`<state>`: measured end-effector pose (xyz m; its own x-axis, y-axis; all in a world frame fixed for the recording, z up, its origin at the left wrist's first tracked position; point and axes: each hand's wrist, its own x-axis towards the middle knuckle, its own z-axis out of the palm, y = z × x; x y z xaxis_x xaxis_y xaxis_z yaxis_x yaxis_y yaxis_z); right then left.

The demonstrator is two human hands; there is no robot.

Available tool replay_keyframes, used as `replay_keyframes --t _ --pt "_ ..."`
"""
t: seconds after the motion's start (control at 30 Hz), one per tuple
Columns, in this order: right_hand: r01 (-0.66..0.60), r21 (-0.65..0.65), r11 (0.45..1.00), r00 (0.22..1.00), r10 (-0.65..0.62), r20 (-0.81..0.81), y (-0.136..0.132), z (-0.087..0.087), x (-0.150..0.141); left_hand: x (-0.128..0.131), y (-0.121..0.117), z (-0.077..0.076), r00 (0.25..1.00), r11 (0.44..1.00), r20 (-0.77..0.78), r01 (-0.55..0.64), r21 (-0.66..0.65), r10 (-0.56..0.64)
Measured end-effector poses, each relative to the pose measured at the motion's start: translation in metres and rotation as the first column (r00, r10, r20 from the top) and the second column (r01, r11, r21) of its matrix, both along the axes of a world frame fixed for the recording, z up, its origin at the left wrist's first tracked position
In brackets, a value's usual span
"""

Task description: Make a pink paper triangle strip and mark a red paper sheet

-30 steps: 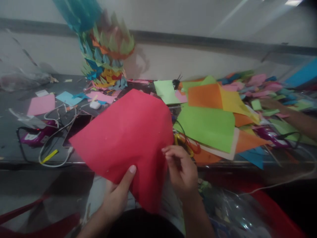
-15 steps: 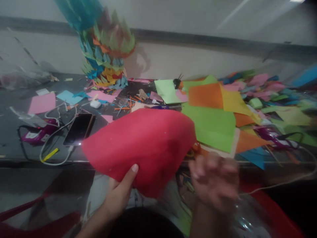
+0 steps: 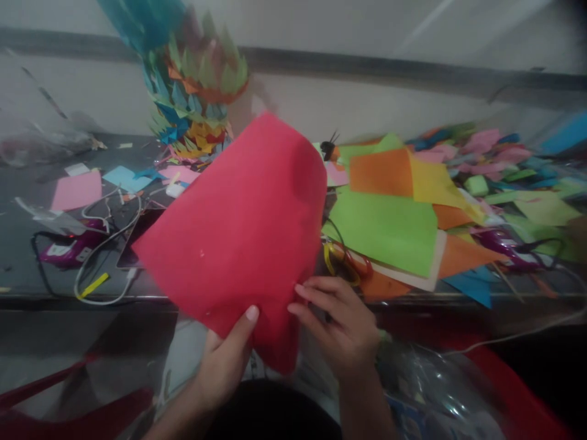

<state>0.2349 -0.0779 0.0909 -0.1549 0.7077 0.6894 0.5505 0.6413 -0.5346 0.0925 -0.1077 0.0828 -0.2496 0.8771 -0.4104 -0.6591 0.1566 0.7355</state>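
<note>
A large red sheet [image 3: 238, 226], likely paper or felt, is held up over the front of the table with its right side curved. My left hand [image 3: 229, 354] grips its lower edge, the thumb lying on the face and the other fingers hidden behind. At the lower right edge of the sheet, my right hand [image 3: 342, 327] has its thumb and fingertips close together in a pinch on the edge. A pair of yellow-and-orange-handled scissors [image 3: 346, 263] lies just beyond the right hand, partly hidden.
Green paper [image 3: 385, 229] and orange paper [image 3: 380, 174] lie to the right, before a heap of coloured scraps [image 3: 486, 153]. On the left are a phone [image 3: 132, 244], a purple glue gun [image 3: 73, 244] and cables. A folded-paper model [image 3: 197, 91] stands behind.
The red sheet has been raised and tilted upward, covering more of the table behind. My right hand has come in from the right to its edge; my left hand keeps its grip.
</note>
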Motion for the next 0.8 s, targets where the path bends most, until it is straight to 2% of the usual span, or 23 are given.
replay_keyframes --t 0.27,0.47,0.6,0.8 --pt "-0.006 0.039 0.999 1.000 0.006 -0.014 0.002 -0.002 -0.004 -0.001 -0.002 -0.005 1.000 1.000 0.001 0.015 -0.009 -0.015" --pt "0.053 0.071 0.996 0.997 -0.056 0.047 0.001 0.000 -0.006 -0.001 -0.006 -0.010 0.993 0.996 -0.118 0.011 -0.093 -0.022" --pt "0.052 -0.007 0.999 0.998 -0.052 0.026 0.002 0.001 -0.007 -0.002 -0.004 -0.013 0.996 0.994 -0.092 -0.010 -0.107 0.000" --pt "-0.007 -0.133 0.991 0.999 0.000 -0.054 0.002 0.000 -0.009 -0.002 -0.002 -0.011 1.000 0.993 0.008 0.027 -0.111 -0.026"
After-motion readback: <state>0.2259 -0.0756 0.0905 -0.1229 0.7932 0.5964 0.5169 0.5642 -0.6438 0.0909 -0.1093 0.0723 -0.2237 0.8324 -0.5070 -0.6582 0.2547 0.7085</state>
